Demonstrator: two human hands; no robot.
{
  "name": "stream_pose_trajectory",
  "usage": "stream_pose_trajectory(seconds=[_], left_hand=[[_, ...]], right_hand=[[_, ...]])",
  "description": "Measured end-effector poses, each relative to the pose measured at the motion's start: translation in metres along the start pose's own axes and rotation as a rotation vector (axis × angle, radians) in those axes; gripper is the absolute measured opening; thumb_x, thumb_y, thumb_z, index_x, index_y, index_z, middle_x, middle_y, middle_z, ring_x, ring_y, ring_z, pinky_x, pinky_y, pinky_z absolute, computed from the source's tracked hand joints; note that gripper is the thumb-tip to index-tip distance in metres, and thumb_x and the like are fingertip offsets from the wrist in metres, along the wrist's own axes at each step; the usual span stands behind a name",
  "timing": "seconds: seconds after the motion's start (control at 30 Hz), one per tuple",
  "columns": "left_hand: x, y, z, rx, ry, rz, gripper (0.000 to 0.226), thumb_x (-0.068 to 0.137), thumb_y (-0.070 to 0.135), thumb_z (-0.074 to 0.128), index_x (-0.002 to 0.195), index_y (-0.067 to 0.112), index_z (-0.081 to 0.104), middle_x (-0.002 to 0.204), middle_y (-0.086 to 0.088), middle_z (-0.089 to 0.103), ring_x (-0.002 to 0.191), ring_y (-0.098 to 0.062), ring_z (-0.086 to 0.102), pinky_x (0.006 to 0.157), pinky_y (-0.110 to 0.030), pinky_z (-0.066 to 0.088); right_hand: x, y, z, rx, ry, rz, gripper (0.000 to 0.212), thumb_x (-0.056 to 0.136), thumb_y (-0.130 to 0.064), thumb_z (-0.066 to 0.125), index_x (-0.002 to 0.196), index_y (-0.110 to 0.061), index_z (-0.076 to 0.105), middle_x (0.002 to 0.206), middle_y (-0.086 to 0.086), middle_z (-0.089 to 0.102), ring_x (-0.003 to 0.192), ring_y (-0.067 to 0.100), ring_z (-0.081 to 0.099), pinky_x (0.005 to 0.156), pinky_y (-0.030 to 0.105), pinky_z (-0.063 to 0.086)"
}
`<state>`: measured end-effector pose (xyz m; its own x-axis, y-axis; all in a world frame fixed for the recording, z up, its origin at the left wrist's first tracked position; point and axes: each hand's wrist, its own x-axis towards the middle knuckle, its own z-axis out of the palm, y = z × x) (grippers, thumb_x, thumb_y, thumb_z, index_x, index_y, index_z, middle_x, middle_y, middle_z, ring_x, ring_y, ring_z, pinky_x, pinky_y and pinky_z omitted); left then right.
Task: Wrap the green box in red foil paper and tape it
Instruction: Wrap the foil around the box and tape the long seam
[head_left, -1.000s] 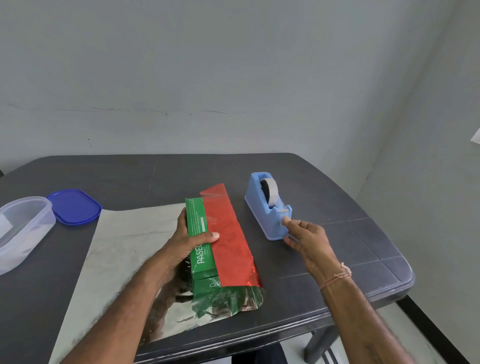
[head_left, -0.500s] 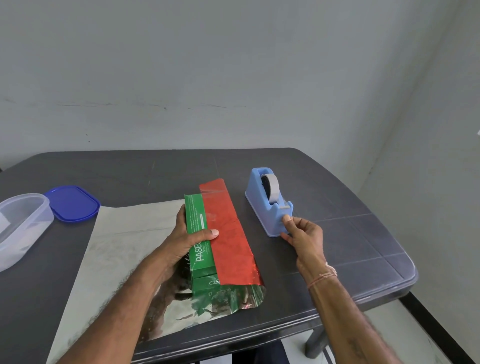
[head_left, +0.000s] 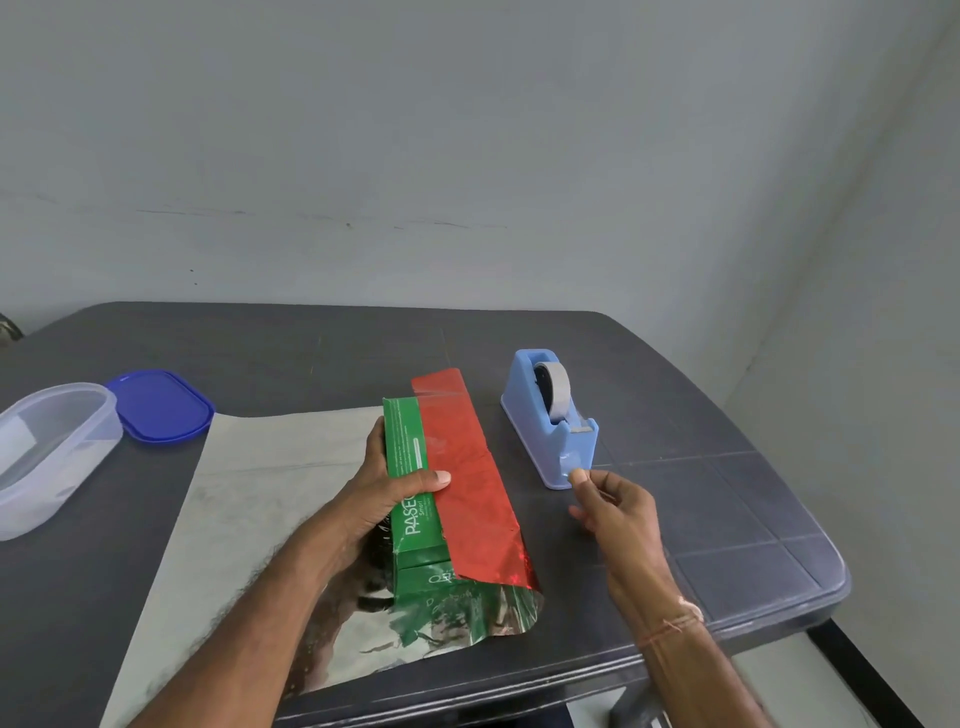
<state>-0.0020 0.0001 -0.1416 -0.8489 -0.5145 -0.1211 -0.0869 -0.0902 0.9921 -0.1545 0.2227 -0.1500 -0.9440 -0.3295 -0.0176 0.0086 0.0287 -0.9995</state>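
The right part of the green box (head_left: 408, 467) is covered by the folded red foil (head_left: 467, 467). Its printed name is partly hidden by that flap and by the thumb of the left hand (head_left: 387, 499); the small print cannot be read. The clear container (head_left: 47, 457) is cut off by the left edge, and both forearms by the bottom edge. The tape strip (head_left: 574, 457) pinched by the right hand (head_left: 618, 512) is only faintly made out.

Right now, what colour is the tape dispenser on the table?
The tape dispenser is light blue; the head view shows it clearly.
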Motion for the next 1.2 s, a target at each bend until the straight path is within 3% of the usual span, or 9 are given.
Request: stream_pose_trajectory(seconds=[0.17, 0.27, 0.37, 0.43, 0.53, 0.7, 0.87, 1.0, 1.2], left_hand=[[0.001, -0.002, 0.0, -0.004, 0.0, -0.01, 0.128, 0.05, 0.041, 0.093, 0.152, 0.048, 0.016, 0.128, 0.004, 0.065, 0.11, -0.018, 0.07, 0.095, -0.043, 0.057], [0.003, -0.002, 0.0, -0.007, -0.005, 0.0, 0.128, 0.051, 0.036, 0.093, 0.153, 0.043, 0.016, 0.126, 0.002, 0.067, 0.105, -0.016, 0.073, 0.09, -0.04, 0.059], [0.005, -0.003, -0.001, -0.005, 0.005, 0.012, 0.129, 0.051, 0.035, 0.094, 0.154, 0.039, 0.015, 0.126, 0.0, 0.067, 0.104, -0.016, 0.073, 0.093, -0.043, 0.059], [0.006, -0.003, -0.001, -0.008, 0.011, 0.018, 0.126, 0.055, 0.03, 0.093, 0.154, 0.038, 0.015, 0.126, 0.0, 0.067, 0.104, -0.016, 0.073, 0.092, -0.042, 0.059], [0.006, -0.005, -0.001, -0.013, 0.01, 0.025, 0.12, 0.061, 0.025, 0.09, 0.154, 0.04, 0.015, 0.127, 0.001, 0.065, 0.104, -0.014, 0.073, 0.088, -0.037, 0.06], [0.005, -0.006, -0.003, 0.012, -0.001, 0.009, 0.127, 0.057, 0.038, 0.091, 0.153, 0.051, 0.009, 0.135, 0.006, 0.058, 0.116, -0.016, 0.066, 0.098, -0.041, 0.057], [0.009, -0.009, -0.004, 0.023, 0.007, 0.012, 0.125, 0.057, 0.039, 0.092, 0.151, 0.054, 0.011, 0.135, 0.007, 0.058, 0.115, -0.014, 0.066, 0.096, -0.038, 0.058], [0.01, -0.01, -0.004, 0.028, 0.001, 0.015, 0.122, 0.06, 0.036, 0.09, 0.152, 0.05, 0.011, 0.132, 0.01, 0.058, 0.111, -0.011, 0.067, 0.084, -0.029, 0.058], [0.012, -0.012, -0.005, 0.028, 0.009, 0.016, 0.121, 0.059, 0.036, 0.092, 0.15, 0.054, 0.014, 0.134, 0.007, 0.058, 0.113, -0.016, 0.068, 0.09, -0.036, 0.06]], right_hand=[[0.001, -0.044, 0.026, -0.036, -0.354, -0.169, 0.022, 0.098, -0.026, 0.067, 0.098, -0.006, 0.074, 0.088, -0.006, 0.07, 0.083, 0.003, 0.059, 0.079, 0.025, 0.05], [0.017, -0.064, 0.056, -0.143, -0.477, -0.238, 0.022, 0.096, -0.031, 0.069, 0.099, -0.01, 0.073, 0.095, 0.002, 0.072, 0.089, 0.007, 0.062, 0.086, 0.023, 0.046], [0.038, -0.075, 0.088, -0.245, -0.581, -0.296, 0.017, 0.095, -0.027, 0.073, 0.099, -0.01, 0.074, 0.105, 0.014, 0.073, 0.091, 0.007, 0.066, 0.085, 0.019, 0.052], [0.052, -0.075, 0.106, -0.308, -0.627, -0.3, 0.015, 0.093, -0.024, 0.076, 0.097, -0.01, 0.074, 0.103, 0.018, 0.073, 0.086, 0.013, 0.068, 0.084, 0.029, 0.059], [0.07, -0.071, 0.123, -0.428, -0.65, -0.332, 0.012, 0.091, -0.023, 0.077, 0.092, -0.012, 0.073, 0.09, 0.012, 0.074, 0.08, 0.015, 0.063, 0.089, 0.044, 0.058], [0.084, -0.071, 0.133, -0.524, -0.674, -0.337, 0.012, 0.092, -0.021, 0.076, 0.094, -0.009, 0.073, 0.089, 0.017, 0.073, 0.078, 0.017, 0.063, 0.089, 0.045, 0.057], [0.089, -0.066, 0.14, -0.574, -0.66, -0.336, 0.009, 0.091, -0.022, 0.076, 0.093, -0.013, 0.075, 0.094, 0.011, 0.077, 0.092, 0.028, 0.073, 0.092, 0.047, 0.059], [0.088, -0.064, 0.144, -0.59, -0.648, -0.341, 0.005, 0.091, -0.021, 0.077, 0.087, -0.017, 0.076, 0.093, 0.002, 0.077, 0.095, 0.023, 0.072, 0.095, 0.042, 0.058], [0.087, -0.064, 0.146, -0.589, -0.635, -0.349, 0.003, 0.09, -0.023, 0.077, 0.087, -0.023, 0.076, 0.095, -0.005, 0.076, 0.096, 0.012, 0.071, 0.094, 0.032, 0.056]])
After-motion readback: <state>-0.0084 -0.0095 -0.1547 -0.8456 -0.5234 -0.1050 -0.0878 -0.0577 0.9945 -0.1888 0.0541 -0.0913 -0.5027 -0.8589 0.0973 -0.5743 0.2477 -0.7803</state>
